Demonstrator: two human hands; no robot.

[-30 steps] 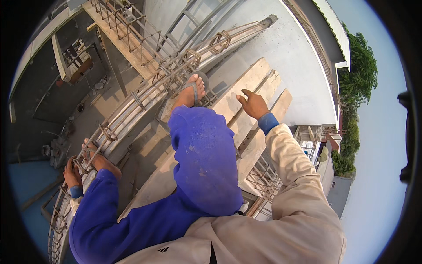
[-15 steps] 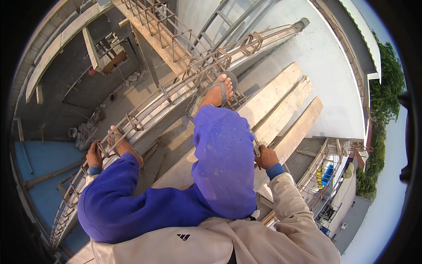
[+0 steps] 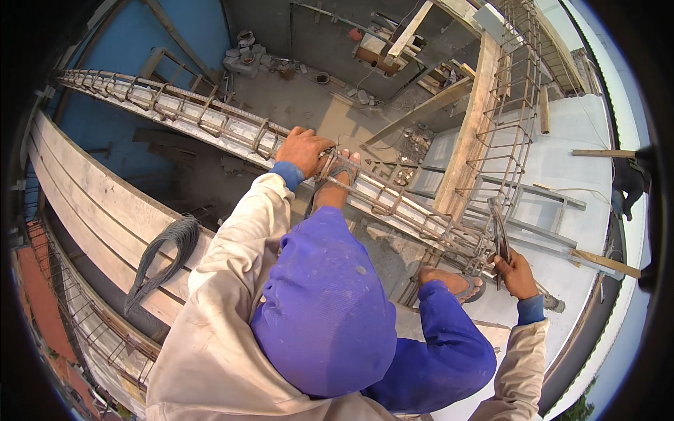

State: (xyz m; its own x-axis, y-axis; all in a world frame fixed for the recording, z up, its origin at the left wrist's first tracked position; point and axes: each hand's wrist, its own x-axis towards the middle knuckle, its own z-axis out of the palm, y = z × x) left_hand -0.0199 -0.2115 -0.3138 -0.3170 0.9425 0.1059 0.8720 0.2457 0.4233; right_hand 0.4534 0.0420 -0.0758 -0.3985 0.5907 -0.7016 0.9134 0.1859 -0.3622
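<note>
My left hand (image 3: pixel 303 152) is wrapped over the steel bars of a rebar cage (image 3: pixel 232 126) that runs along a narrow beam. Next to it, my left foot (image 3: pixel 335 184) in a flip-flop rests on the same beam. My right hand (image 3: pixel 517 275) is closed around the handles of metal pincers (image 3: pixel 498 228), whose head points up and away. The pincers are beside a joint of crossing rebar (image 3: pixel 472 242), close to my right foot (image 3: pixel 449 282). Whether their jaws touch a bar, I cannot tell.
Wooden planks (image 3: pixel 105 186) stretch along the left, with a bundle of tie wire (image 3: pixel 165 256) on them. Another rebar cage (image 3: pixel 505 119) runs away beside a long board (image 3: pixel 469 126). A ladder (image 3: pixel 547 217) lies at right. Far below is a floor (image 3: pixel 309 105) with rubble.
My view has swung left, bringing the wire bundle into sight. The pincers have gone from beside my thigh to the rebar joint. My left hand still grips the rebar, now beside my left foot.
</note>
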